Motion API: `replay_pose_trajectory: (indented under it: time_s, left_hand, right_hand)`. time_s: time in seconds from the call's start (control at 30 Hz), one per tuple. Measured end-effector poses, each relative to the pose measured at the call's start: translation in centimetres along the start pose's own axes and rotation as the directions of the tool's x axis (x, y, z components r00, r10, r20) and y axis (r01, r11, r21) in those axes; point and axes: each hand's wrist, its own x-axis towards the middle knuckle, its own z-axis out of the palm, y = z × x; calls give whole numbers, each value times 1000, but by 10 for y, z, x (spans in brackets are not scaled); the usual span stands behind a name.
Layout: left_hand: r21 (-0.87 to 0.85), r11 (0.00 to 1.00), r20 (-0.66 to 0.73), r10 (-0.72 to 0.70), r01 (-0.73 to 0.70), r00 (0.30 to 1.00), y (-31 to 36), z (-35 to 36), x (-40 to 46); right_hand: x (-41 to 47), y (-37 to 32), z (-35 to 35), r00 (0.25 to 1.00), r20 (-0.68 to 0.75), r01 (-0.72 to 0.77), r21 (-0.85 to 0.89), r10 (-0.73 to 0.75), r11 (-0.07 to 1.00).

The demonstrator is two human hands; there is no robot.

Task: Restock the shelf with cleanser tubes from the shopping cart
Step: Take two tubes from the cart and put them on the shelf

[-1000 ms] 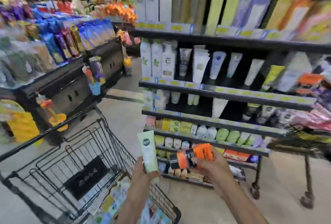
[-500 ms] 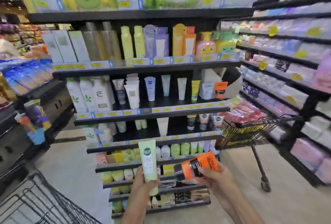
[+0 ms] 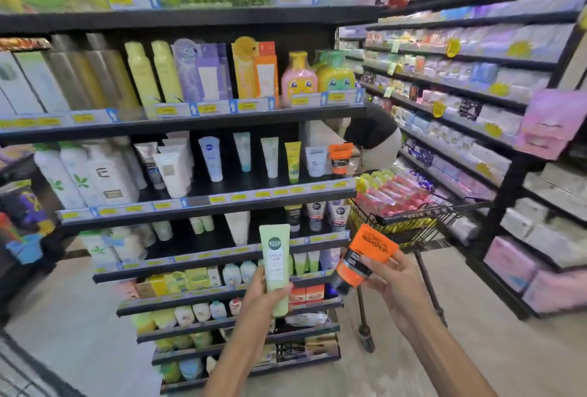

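While your left hand [image 3: 263, 293] grips the upright green tube [image 3: 275, 265], its matching shelf [image 3: 203, 198] row stands above; your right hand [image 3: 392, 282] clasps the tilted orange tube [image 3: 365, 255].

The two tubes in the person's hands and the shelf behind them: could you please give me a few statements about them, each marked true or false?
1. The left hand holds a pale green tube upright. True.
2. The right hand holds a blue tube. False: it holds an orange tube with a dark cap end.
3. An orange tube on the shelf stands at the right end of the row of cleanser tubes. True.
4. Both hands are empty. False: each grips one tube.
5. The shopping cart right of the shelf unit is empty. False: it holds pink and yellow packs.
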Motion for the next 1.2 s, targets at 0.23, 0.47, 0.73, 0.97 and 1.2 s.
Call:
replay_pose_trajectory:
  time_s: [0.23, 0.47, 0.73, 0.97, 1.2]
  left_hand:
    - [-9, 999, -10, 41, -41, 999, 13, 41, 53]
    - [-43, 997, -24, 64, -65, 998, 17, 51, 111]
    - [-45, 994, -21, 97, -98, 995, 30, 45, 175]
    - [-31, 993, -19, 117, -118, 993, 32, 40, 208]
    - [-4, 996, -88, 89, -90, 992, 26, 45, 227]
  right_hand:
    - [66, -33, -16, 994, 53, 102, -132, -96, 986]
    - [150, -52, -2, 976, 77, 215, -271, -202, 938]
    - [251, -69, 38, 946, 158, 324, -430, -283, 843]
    - [332, -77, 47, 944, 206, 326, -492, -256, 807]
    - [371, -69, 39, 948, 244, 311, -558, -206, 769]
